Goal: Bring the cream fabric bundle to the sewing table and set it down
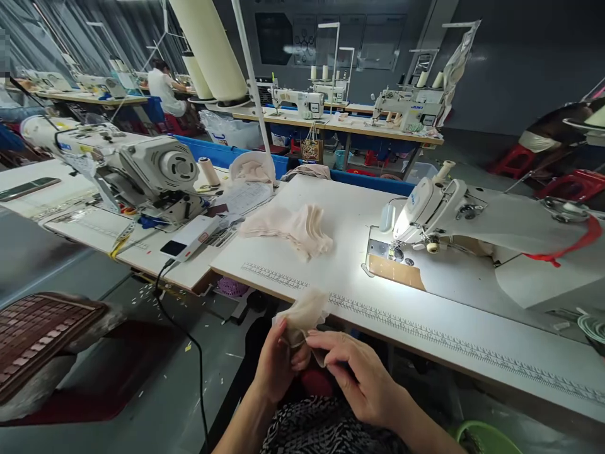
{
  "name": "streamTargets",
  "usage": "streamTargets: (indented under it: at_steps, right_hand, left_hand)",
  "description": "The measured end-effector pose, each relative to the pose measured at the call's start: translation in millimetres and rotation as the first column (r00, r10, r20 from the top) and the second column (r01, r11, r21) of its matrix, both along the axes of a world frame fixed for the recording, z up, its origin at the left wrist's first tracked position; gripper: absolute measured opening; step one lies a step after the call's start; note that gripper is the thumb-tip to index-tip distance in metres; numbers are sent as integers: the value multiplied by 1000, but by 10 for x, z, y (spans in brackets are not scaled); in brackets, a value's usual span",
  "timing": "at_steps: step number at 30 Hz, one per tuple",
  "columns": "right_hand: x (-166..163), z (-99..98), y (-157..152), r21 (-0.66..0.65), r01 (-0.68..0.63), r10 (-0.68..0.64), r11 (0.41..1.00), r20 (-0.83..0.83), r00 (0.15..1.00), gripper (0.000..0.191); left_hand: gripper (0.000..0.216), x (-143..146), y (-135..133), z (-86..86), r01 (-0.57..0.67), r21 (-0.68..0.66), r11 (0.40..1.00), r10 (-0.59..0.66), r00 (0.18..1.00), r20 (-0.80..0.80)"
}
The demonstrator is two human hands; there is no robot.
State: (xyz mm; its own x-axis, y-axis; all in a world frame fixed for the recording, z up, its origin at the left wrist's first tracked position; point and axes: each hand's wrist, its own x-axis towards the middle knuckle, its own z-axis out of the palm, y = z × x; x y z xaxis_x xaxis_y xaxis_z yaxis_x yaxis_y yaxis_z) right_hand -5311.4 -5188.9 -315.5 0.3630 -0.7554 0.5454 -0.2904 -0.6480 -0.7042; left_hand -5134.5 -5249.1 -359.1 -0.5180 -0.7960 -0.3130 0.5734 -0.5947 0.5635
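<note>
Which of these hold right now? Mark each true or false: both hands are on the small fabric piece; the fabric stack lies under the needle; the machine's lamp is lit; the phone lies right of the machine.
1. Both hands, left hand and right hand, hold the small fabric piece: true.
2. The fabric stack lies under the needle: false, it lies on the table, left of the sewing machine.
3. The lamp is lit: true.
4. The phone lies right of the machine: false, far left.
</note>
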Motion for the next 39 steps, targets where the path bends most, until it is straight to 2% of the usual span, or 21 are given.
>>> streamTargets:
  at_steps: [6,9,14,17,19,22,24,26,29,31,36,39]
  right_hand:
    - [-20,5,-21,146,-54,57,988,-19,998,14]
    - [-74,-14,-63,155,-101,106,983,-24,994,14]
    - [-112,15,-168,153,-183,192,971,-41,981,16]
    - [-79,13,-267,142,-143,150,979,-42,988,21]
    - [-37,-12,-326,88,-100,107,991,-88,990,24]
    - [35,-46,-375,-167,-18,-21,986,-228,974,23]
    - [74,-45,-389,-374,74,-194,925,-294,936,28]
    - [96,-26,-412,-496,129,-327,859,-337,883,37]
    - [112,-9,-475,-523,82,-330,848,-401,855,40]
    - [127,-29,-515,-519,64,-304,853,-392,868,36]
    - [203,-117,-553,-569,140,-353,810,-283,892,27]
    - [252,-118,-593,-568,146,-353,810,-273,895,22]
  left_hand:
    - [65,64,21,-3,-61,45,997,58,996,66]
    - [67,104,40,-47,-79,98,992,68,992,108]
    - [64,172,15,-43,13,80,997,-19,996,85]
    - [57,184,-5,-51,99,1,995,-99,993,68]
    - [53,183,-6,-69,141,-52,989,-136,986,93]
    - [55,188,8,-67,140,-78,987,-124,975,185]
    - [57,199,18,-21,119,-121,985,-85,963,254]
    - [52,214,26,58,121,-203,972,-56,952,300]
    - [44,238,33,179,113,-302,947,-8,944,329]
    - [49,255,40,219,87,-319,944,33,935,353]
    - [62,294,62,183,36,-298,954,86,919,386]
    - [64,332,49,174,15,-325,946,111,924,366]
